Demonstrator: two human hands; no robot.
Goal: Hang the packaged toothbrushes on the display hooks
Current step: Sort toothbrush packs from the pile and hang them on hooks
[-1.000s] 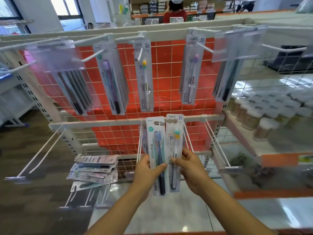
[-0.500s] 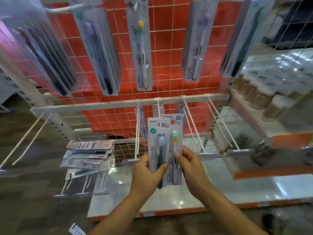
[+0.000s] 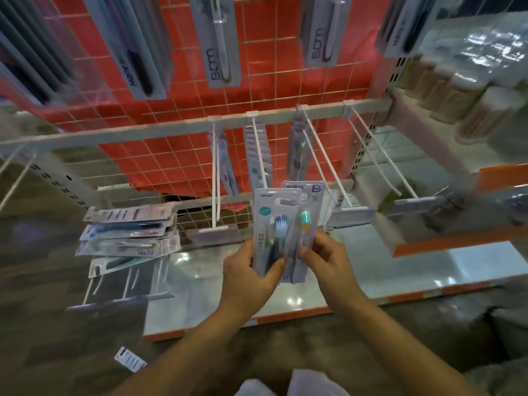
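My left hand [image 3: 251, 277] grips a packaged toothbrush with a dark handle and blue-white head [image 3: 273, 224]. Beside it, my right hand [image 3: 328, 258] pinches a second pack with a green-headed brush [image 3: 307, 221], partly tucked behind the first. Both packs are upright, just in front of the white display hooks [image 3: 323, 172] of the lower rail [image 3: 171, 130]. Several packs hang far back on three of those hooks [image 3: 258, 155]. The upper row holds more hanging packs [image 3: 217, 44].
A stack of toothbrush packs [image 3: 128, 235] lies across lower hooks at the left. One small pack [image 3: 130, 358] lies on the floor. Jars [image 3: 463, 104] fill the shelf to the right. The red grid panel [image 3: 257, 81] backs the display, with a white base shelf [image 3: 371, 270] below.
The camera has tilted down and closer to the lower rail. Both hands with their packs have dropped from in front of the rail to below the hook tips, and the packs now overlap.
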